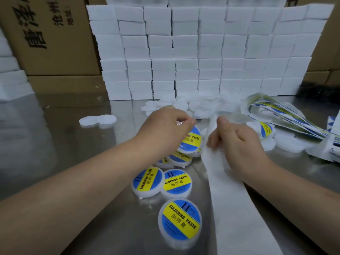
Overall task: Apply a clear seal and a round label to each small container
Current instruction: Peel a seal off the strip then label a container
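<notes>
A clear seal shows only as a small glinting edge, pinched between the thumb and curled fingertips of the left hand, which hovers over a cluster of labelled containers near the middle of the surface. Just beside it, the right hand grips a white backing strip, fingers curled round it and thumb raised. The strip runs from the hand down toward the near edge of the view.

More labelled containers lie flat in front of the left forearm. Two sit side by side, touching, and one sits alone, nearest the camera. Each bears a round blue and yellow label reading "SOLDERING PASTE".

Behind the hands lies a heap of plain white containers with no labels. To the right, a loose tangle of label strip curls across the surface, with another labelled container below it. Two white lids lie open side up, well to the left.

A wall of stacked white blocks stands at the back, and cardboard boxes with printed characters rise at the left.
</notes>
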`<state>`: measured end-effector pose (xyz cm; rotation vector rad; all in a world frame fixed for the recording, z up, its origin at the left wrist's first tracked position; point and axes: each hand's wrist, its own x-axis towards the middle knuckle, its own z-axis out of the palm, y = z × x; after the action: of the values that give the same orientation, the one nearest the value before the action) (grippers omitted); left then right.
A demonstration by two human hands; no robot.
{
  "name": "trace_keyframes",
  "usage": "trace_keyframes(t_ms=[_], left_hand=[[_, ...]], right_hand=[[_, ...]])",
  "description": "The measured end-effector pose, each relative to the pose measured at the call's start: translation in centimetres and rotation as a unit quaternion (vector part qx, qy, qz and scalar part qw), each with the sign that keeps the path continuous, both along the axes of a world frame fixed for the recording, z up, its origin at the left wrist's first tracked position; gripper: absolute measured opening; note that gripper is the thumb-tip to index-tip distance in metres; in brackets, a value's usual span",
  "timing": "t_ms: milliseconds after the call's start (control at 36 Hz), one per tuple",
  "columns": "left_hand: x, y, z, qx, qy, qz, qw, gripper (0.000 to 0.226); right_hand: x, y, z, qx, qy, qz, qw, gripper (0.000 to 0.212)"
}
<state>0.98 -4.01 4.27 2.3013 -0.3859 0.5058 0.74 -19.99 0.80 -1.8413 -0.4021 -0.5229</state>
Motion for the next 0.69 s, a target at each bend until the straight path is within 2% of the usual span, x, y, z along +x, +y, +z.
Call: trace_keyframes(t_ms=[139,278,361,444,528,611,694], left_hand=[[1.6,1.3,-0.4,0.032,0.116,0.043,0.992,0.032],[1.6,1.3,-0.4,0.115,0.130,0.057,0.983,0.020],[1.4,1.2,-0.4,0.144,0.127,0.067,0.979,0.005],[1.6,1.3,-0.8,0.177,0.087,0.089,0.976,0.020],[1.3,1.2,-0.5,0.192,0.005,0.096,0.977,0.018],[0.9,0.8,-0.2,0.143,-0.028,0.071,0.987,0.017],[0.3,0.0,0.3,-0.010,0.046,0.000,0.999,0.034]], right_hand=[[0.3,-0.1,-0.3,-0.015,-0.025,-0.012,0.999,0.019],[-0.1,0.0,-0.4,-0.052,-0.071,0.022,0.996,0.045],[-0.4,0.2,-0.4,-0.077,-0.090,0.023,0.993,0.047],[-0.7,0.4,-0.2,-0.075,-0.110,0.021,0.991,0.041],[-1.2,0.6,0.2,-0.082,-0.136,0.021,0.987,0.033],[-1.6,0.8,0.4,-0.098,-0.169,0.022,0.980,0.034],[-1.9,0.9,0.6,-0.100,-0.190,0.043,0.976,0.032]])
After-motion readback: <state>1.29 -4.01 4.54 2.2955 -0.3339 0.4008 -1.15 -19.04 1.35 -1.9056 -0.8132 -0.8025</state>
